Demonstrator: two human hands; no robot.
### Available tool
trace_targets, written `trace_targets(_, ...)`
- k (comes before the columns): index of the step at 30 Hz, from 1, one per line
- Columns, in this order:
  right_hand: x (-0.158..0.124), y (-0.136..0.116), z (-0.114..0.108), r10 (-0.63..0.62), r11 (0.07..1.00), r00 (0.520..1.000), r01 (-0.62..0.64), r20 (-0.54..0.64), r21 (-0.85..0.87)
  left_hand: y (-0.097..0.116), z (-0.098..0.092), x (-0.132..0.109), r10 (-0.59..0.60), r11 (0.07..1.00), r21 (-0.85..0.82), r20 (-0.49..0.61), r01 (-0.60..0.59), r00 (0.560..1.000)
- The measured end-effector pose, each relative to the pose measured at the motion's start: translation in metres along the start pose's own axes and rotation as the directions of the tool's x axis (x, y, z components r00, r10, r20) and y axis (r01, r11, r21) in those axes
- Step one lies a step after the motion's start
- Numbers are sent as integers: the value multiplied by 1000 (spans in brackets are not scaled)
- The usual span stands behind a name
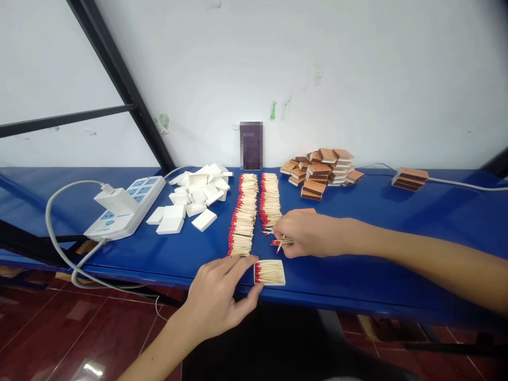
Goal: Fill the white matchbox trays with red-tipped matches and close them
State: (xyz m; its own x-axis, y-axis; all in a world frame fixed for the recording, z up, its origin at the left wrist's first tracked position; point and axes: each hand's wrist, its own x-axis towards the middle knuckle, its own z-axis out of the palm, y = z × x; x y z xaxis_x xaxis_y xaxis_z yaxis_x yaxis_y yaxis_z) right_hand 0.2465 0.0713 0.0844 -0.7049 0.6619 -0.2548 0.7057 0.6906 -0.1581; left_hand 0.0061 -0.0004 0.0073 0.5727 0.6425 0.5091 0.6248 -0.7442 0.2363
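Note:
Near the table's front edge lies a white matchbox tray (270, 283) partly filled with red-tipped matches (270, 272). My left hand (222, 293) grips this tray at its left end, index finger at the back corner and thumb at the front one. Just behind and to the right, my right hand (304, 233) pinches a small bunch of matches (282, 242), their red heads pointing left. Two long rows of matches, a left row (245, 211) and a right row (270, 198), run back toward the wall. My right hand is beside the near end of the right row.
White empty trays (194, 193) are heaped at left, beside a power strip (130, 211) with a plugged-in charger (116, 200). Brown matchboxes (323, 169) are piled at right, with a separate stack (410, 179) farther right. A dark rectangular object (251, 146) leans on the wall.

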Motion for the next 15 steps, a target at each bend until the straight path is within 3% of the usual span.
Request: trace_targets(15, 4, 2, 7, -54, 995, 998, 56, -26, 82, 1, -1, 3, 1, 1000, -5, -7, -2, 1000)
